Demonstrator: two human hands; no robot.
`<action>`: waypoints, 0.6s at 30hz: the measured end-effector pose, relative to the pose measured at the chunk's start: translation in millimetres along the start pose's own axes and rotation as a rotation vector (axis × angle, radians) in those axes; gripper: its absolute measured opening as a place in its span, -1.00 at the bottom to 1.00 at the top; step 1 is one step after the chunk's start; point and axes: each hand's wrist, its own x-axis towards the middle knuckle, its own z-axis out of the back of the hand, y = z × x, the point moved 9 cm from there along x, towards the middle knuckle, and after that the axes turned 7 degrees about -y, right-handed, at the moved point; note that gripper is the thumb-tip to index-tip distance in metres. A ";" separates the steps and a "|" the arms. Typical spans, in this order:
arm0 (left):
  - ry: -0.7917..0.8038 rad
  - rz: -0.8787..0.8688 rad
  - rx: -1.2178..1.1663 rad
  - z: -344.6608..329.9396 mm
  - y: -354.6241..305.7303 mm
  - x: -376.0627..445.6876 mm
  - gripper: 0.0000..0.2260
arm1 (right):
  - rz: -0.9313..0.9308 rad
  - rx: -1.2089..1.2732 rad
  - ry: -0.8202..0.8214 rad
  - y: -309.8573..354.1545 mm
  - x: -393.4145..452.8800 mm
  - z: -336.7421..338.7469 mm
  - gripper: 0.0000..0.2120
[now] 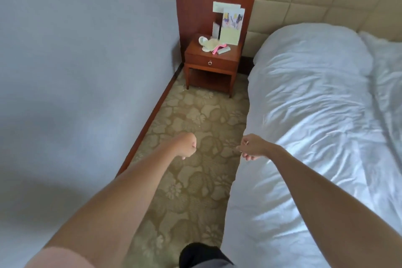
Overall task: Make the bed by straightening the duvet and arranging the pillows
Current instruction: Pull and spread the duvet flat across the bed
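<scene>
Head view puts you in the aisle beside the bed (239, 213), both arms out ahead; your left hand (186, 144) is clenched into a fist over the carpet (195, 180), gripping nothing; your right hand (251, 147) hangs just beside the bed's near edge, fingers (247, 156) curled in, and whether they pinch the duvet's hem you cannot tell from here. The duvet (315, 115) lies white and rumpled across the bed, creased along its length and draping down the near side; by my reading it is soft, light and limp, so it should slide and billow rather than resist; take it at the hem along the bed's near edge, both hands apart, and pull it taut. Up at the head of the bed a rounded bulge under the white cover may be a pillow; that is a guess. Beyond the bed's head end, a wooden nightstand (212, 63) carries cards (230, 26) and small clutter on its surface; a padded headboard (304, 2) rises behind the bed; a pale wall (76, 72) closes the aisle opposite the bed.
</scene>
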 end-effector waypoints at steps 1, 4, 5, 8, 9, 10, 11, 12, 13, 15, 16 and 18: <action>0.033 -0.033 0.012 1.3 -9.4 16.6 -0.74 | -0.032 0.036 -0.027 -4.7 5.4 10.0 -0.75; 0.110 -0.112 0.013 3.2 -44.4 68.9 -0.74 | -0.146 0.101 -0.083 -26.7 25.2 35.7 -0.79; 0.132 -0.130 0.007 6.0 -56.6 88.7 -0.75 | -0.180 0.120 -0.096 -33.2 35.3 45.3 -0.82; 0.138 -0.186 -0.003 24.4 -90.5 151.3 -0.76 | -0.210 0.167 -0.147 -43.8 73.7 82.6 -0.85; 0.133 -0.202 0.009 35.0 -100.1 170.8 -0.76 | -0.221 0.190 -0.167 -46.0 87.9 97.4 -0.85; 0.135 -0.207 0.031 47.3 -108.7 189.4 -0.76 | -0.235 0.203 -0.183 -47.1 101.1 113.3 -0.86; 0.138 -0.203 0.054 60.9 -116.1 208.6 -0.76 | -0.245 0.206 -0.192 -46.4 114.4 130.4 -0.86; 0.137 -0.198 0.077 74.5 -123.1 228.5 -0.76 | -0.247 0.203 -0.197 -44.8 127.9 148.1 -0.87; 0.127 -0.203 0.097 89.1 -131.0 249.0 -0.76 | -0.244 0.201 -0.212 -42.3 141.4 167.9 -0.87; 0.078 -0.238 0.121 122.5 -152.2 286.4 -0.78 | -0.223 0.172 -0.305 -37.1 167.5 215.3 -0.87; 0.055 -0.258 0.123 137.6 -163.2 301.5 -0.78 | -0.209 0.148 -0.358 -35.2 178.2 237.9 -0.86; 0.058 -0.280 0.129 157.1 -181.3 328.7 -0.78 | -0.207 0.130 -0.388 -33.3 198.9 270.1 -0.85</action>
